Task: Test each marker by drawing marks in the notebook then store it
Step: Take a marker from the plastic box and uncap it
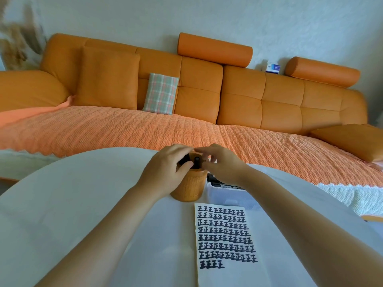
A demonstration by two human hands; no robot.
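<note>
An orange cylindrical pen holder (189, 188) stands on the white round table (72, 204). Both hands are over its mouth. My left hand (165, 168) is curled around a black marker (184, 160) at the holder's left rim. Another black marker end (196, 160) shows inside the holder. My right hand (221, 164) has its fingertips pinched together at the far rim, and what they hold is hidden. The notebook page (223, 274) lies in front of the holder, filled with rows of black marks (224, 235).
A clear plastic box (226, 193) with dark markers inside sits to the right of the holder, partly behind my right forearm. An orange sofa (238, 96) with a textured cover runs behind the table.
</note>
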